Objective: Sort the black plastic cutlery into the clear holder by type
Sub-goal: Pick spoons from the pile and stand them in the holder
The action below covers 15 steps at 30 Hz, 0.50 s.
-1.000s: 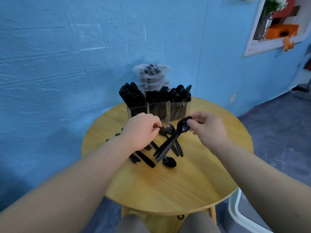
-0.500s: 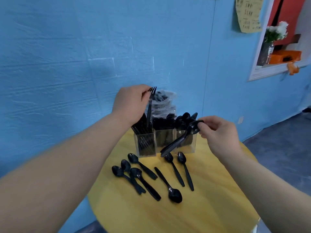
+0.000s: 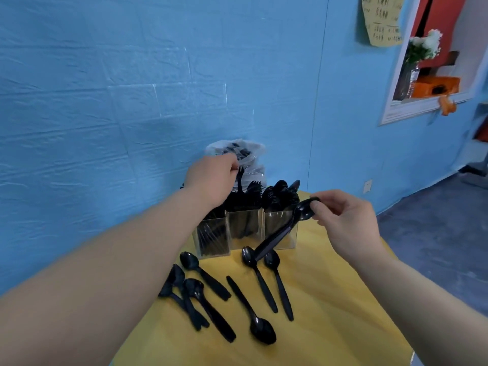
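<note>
Clear holder [image 3: 247, 229] at back of yellow table [image 3: 330, 313], three compartments, all packed w/ black cutlery: spoons in the right one, forks approx. in the middle, left one's contents too dark to tell.

Left hand [image 3: 214, 180] above holder's middle compartment, fingers pinched round a fork [image 3: 239, 180], tines up, handle pointing down into the forks. Right hand [image 3: 346, 220] just right of holder, thumb and fingertips clamped on the bowl end of a small bunch of spoons [image 3: 284, 228], handles slanting down-left across holder's right front wall, tips just above the table. Exact no. in bunch: can't tell.

In front of holder, seven or so loose spoons [image 3: 260, 310] flat on table, some overlapping at front-left. Behind holder, a plastic bag [image 3: 248, 157] w/ more cutlery.

Step in hand, as judged: drop fork into fork slot, then spoons into right slot.

To do well:
- Keep fork vertical, handle first, aim for a gap between the other forks; slot crowded, so wiggle in, no forcing.
- Let go only once handle seated, else likely to tip out over the rim.
- Swing spoon bunch upright before lowering; slanted as now, handles apt to catch holder's front wall or knock loose spoons.
- Holder light, prob. slides: steady w/ free hand if pushing needed.
- Loose spoons next; gather bowl ends together.
</note>
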Each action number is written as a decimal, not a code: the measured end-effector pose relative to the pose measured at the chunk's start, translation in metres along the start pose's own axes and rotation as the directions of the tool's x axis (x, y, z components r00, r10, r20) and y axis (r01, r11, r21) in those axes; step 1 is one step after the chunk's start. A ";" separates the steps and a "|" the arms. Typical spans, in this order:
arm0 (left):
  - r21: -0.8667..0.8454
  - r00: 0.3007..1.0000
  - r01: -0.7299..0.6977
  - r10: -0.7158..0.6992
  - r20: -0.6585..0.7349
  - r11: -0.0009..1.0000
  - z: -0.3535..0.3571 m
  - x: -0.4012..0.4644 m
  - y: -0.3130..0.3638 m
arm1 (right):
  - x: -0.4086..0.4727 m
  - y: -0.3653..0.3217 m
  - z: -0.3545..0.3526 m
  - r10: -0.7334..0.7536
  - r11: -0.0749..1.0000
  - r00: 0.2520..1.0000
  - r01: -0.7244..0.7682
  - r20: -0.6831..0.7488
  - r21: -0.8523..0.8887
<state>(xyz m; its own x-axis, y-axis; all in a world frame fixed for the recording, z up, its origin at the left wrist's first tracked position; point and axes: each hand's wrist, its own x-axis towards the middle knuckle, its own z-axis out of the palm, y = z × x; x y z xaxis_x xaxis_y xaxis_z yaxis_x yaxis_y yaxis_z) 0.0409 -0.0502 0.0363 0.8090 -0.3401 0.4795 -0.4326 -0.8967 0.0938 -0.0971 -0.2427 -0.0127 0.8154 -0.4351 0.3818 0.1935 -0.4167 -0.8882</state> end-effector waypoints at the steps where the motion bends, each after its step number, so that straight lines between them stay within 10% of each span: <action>1: 0.018 0.996 0.004 -0.006 0.084 1.000 0.006 0.000 -0.001 | 0.002 0.001 -0.001 -0.008 1.000 1.000 0.008 -0.004 -0.001; 5: 0.062 0.927 -0.075 0.046 0.373 0.995 0.017 0.001 -0.003 | 0.013 -0.002 -0.004 -0.042 0.999 0.998 0.042 -0.037 0.004; 15: 0.150 0.919 -0.366 0.331 0.215 0.918 0.019 -0.006 0.020 | 0.087 -0.048 -0.017 -0.507 0.853 0.843 0.460 -0.180 -0.249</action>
<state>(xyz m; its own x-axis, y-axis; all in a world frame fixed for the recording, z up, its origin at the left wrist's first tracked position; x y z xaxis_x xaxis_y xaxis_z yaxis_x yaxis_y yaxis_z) 0.0356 -0.0714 0.0186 0.6854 -0.6703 0.2845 -0.6336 -0.7416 -0.2206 -0.0448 -0.2738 0.0675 0.4911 -0.2991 0.8181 0.4041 -0.7538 -0.5182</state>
